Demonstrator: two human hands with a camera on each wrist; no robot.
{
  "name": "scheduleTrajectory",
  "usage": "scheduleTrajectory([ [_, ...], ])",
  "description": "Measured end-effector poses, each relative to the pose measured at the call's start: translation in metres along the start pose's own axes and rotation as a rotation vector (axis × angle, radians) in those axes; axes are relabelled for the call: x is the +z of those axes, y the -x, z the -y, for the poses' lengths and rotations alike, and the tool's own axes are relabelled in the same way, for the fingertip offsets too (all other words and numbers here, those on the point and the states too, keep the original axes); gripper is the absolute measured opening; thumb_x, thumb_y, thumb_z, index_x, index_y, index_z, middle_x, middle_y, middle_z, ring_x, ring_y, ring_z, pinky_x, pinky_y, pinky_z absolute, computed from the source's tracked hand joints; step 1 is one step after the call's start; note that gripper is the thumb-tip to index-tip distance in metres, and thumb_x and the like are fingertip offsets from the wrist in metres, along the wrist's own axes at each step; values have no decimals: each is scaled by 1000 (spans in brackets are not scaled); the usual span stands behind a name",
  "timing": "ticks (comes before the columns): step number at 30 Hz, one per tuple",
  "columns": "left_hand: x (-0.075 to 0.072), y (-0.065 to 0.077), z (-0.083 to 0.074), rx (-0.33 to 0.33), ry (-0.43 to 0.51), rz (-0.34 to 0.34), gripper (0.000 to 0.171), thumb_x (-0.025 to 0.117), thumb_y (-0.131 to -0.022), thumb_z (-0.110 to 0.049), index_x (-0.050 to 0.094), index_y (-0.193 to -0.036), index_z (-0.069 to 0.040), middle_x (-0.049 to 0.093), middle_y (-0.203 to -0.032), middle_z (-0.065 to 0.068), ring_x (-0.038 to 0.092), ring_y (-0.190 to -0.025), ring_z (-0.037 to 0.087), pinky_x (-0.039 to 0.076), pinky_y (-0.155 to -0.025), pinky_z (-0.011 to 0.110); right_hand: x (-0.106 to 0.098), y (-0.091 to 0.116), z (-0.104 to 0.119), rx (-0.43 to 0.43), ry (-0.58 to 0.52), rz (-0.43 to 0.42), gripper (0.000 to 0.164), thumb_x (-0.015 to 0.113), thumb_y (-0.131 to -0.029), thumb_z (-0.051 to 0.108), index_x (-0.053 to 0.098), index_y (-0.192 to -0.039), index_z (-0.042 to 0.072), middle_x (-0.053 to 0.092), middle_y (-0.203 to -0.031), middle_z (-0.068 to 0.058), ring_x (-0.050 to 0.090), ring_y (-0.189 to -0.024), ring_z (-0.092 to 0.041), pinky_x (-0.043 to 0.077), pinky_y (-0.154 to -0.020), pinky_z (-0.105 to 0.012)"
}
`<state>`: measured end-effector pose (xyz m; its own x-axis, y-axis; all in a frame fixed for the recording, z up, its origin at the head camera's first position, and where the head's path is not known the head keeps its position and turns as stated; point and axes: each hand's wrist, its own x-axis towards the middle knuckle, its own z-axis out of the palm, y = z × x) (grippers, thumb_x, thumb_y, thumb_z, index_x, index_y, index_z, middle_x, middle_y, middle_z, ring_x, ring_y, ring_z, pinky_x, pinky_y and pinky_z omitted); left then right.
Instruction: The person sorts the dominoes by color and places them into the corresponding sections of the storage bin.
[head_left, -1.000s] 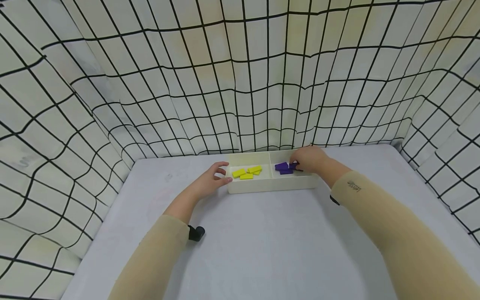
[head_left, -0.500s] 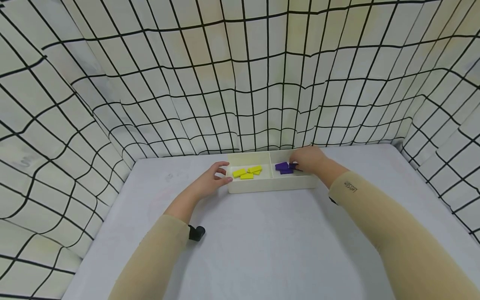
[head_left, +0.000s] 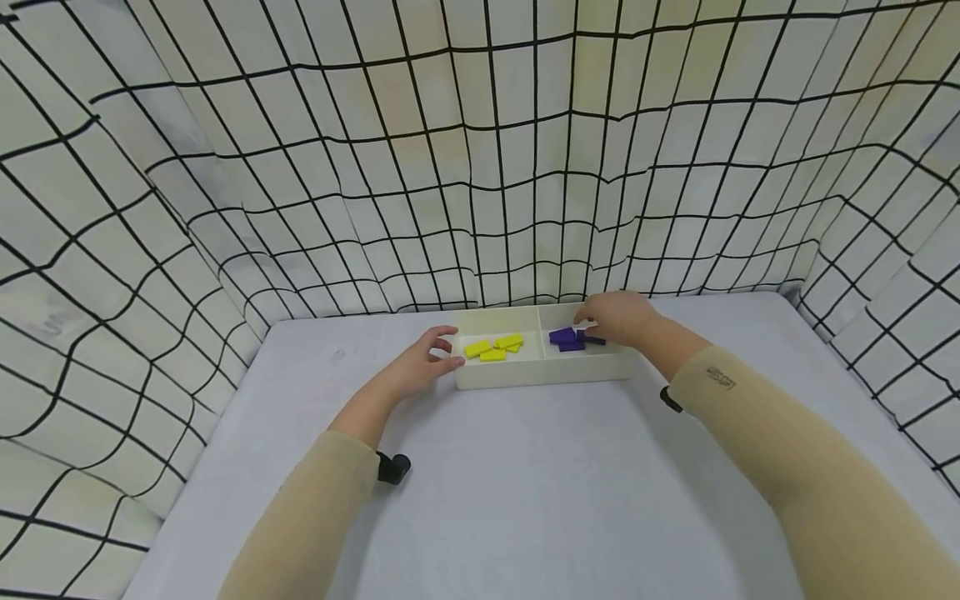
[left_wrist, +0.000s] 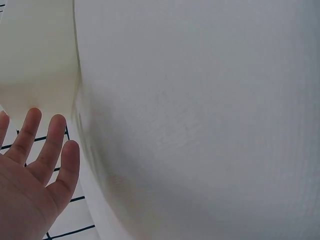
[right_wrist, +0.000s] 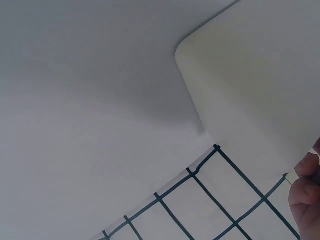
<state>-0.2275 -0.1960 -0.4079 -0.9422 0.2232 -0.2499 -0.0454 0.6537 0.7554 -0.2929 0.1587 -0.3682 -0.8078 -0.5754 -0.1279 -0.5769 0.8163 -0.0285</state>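
Observation:
A long off-white box (head_left: 543,372) with a divider stands at the far side of the white table. Yellow flat blocks (head_left: 492,355) lie in its left compartment, purple ones (head_left: 570,345) in the right. At the box's left end is my left hand (head_left: 414,367), fingers spread and fingertips right at the rim. My right hand (head_left: 624,320) reaches over the right compartment, fingers bent close above a dark purple block (head_left: 595,338); I cannot tell if they pinch it. In the right wrist view, curled fingers (right_wrist: 306,192) show beside the box wall (right_wrist: 240,85); the blocks are hidden there.
A black grid net (head_left: 517,183) over pale walls rises right behind the box and along both sides. White table surface (head_left: 540,483) stretches in front of the box. Small black wrist cameras (head_left: 393,467) sit at the sleeve cuffs.
My right hand has shifted slightly up and left, and more of the dark purple block under its fingers shows. The left hand stays at the box's end.

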Motion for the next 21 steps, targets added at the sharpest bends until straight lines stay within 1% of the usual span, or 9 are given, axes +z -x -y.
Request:
scheduleTrajectory([
  [7,4,-7,-2,23,-20,-4,69,65,-96,-42,29,-153,-27,46,-142,8,49,-129,31,43,-104,50,-5,13,-5,7,-38,-51,28,70,-94,21,72,-122,18,66,-124,-4,64,-112,-28,51,-91,-48],
  [12,2,-7,-1,3,-44,-21,69,65,-96,-42,29,-152,-28,46,-141,7,49,-129,30,42,-104,51,-8,22,-2,-29,-46,-109,29,70,-94,24,72,-122,19,67,-124,-3,63,-113,-27,52,-90,-48],
  [18,-1,-5,-1,13,-63,-26,70,63,-96,-44,27,-154,-28,46,-143,8,49,-129,31,43,-103,52,-9,34,4,-73,-42,-194,31,72,-93,26,72,-122,19,67,-124,-4,61,-117,-28,50,-94,-48],
  [21,-2,-6,0,13,-70,-30,69,62,-97,-45,27,-154,-29,46,-142,9,49,-129,31,43,-103,52,-9,41,6,-76,-34,-231,31,72,-92,28,72,-122,19,68,-122,-4,62,-115,-27,50,-94,-47],
])
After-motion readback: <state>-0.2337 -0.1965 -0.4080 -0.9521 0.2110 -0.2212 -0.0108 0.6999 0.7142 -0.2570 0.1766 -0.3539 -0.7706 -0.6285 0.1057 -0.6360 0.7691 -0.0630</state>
